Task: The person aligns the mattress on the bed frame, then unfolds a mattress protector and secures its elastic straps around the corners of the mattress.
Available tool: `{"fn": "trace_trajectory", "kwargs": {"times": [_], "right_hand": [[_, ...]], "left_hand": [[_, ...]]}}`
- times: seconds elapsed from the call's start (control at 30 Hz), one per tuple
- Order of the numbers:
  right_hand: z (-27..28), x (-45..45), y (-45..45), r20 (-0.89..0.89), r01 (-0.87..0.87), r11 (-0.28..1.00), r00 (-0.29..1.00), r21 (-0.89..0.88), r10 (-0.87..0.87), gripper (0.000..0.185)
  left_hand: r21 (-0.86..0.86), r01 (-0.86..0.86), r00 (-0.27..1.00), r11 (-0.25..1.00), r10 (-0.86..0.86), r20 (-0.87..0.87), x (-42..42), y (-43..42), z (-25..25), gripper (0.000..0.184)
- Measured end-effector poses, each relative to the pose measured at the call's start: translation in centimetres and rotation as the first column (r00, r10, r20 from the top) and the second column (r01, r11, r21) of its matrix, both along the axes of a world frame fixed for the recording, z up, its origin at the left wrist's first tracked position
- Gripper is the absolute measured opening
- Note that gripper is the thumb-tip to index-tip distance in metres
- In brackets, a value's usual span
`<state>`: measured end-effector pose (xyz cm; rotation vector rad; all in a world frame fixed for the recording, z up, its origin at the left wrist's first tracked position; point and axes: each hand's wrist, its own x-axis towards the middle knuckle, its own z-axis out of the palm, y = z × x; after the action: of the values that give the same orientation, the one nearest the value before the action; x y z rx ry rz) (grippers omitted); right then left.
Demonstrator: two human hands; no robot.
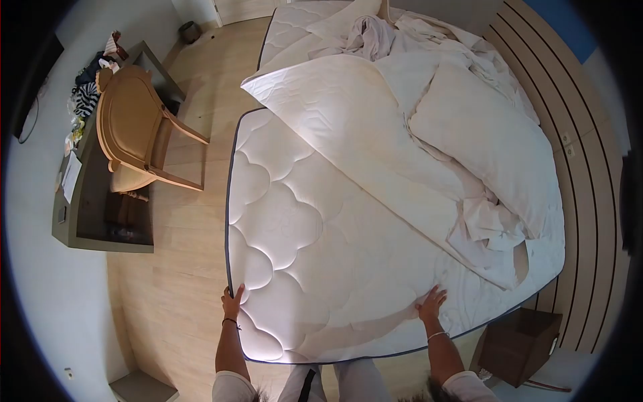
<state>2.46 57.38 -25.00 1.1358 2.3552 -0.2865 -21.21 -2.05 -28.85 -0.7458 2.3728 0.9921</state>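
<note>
A white quilted mattress with dark piping lies in front of me. My left hand is at its left edge near the front corner, thumb on top and the other fingers over the side, partly hidden. Farther right, my right hand rests open on the top surface, fingers spread, holding nothing. Beyond it, a white quilted pad or cover is folded back diagonally across the bed. A white pillow lies on the crumpled sheets toward the headboard.
A wooden chair stands at a grey desk on the left, with clothes and papers on top. A brown bedside cabinet is near my right arm. A slatted headboard panel lines the right wall. A dark bin sits at the back.
</note>
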Motion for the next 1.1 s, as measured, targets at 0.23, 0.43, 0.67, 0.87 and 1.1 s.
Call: {"fn": "trace_trajectory", "kwargs": {"times": [0.23,0.43,0.67,0.87,1.1], "right_hand": [[-0.9,-0.6,0.4,0.106,0.022,1.000,0.994,0.005,-0.022,0.112],[-0.4,-0.3,0.3,-0.052,0.101,0.995,0.993,-0.016,-0.102,0.109],[-0.1,-1.1,-1.5,0.000,0.075,0.996,0.997,0.053,-0.075,0.097],[-1.3,4.5,-7.1,-0.109,-0.175,0.965,0.974,0.197,0.199,0.070],[-1.9,2.8,-23.6,-0.172,0.213,0.976,0.964,0.056,-0.200,0.071]], "left_hand": [[-0.141,-0.032,0.998,0.990,0.040,0.050,-0.8,2.9,3.1,0.095],[-0.123,-0.009,1.000,0.992,0.011,0.018,-1.9,3.1,3.2,0.096],[-0.034,0.153,0.961,0.988,-0.156,-0.228,-1.3,2.8,2.7,0.097],[-0.097,0.505,0.810,0.858,-0.510,-0.290,4.3,-0.3,0.4,0.099],[-0.152,0.758,0.622,0.635,-0.773,-0.125,2.9,-3.4,-3.6,0.105]]}}
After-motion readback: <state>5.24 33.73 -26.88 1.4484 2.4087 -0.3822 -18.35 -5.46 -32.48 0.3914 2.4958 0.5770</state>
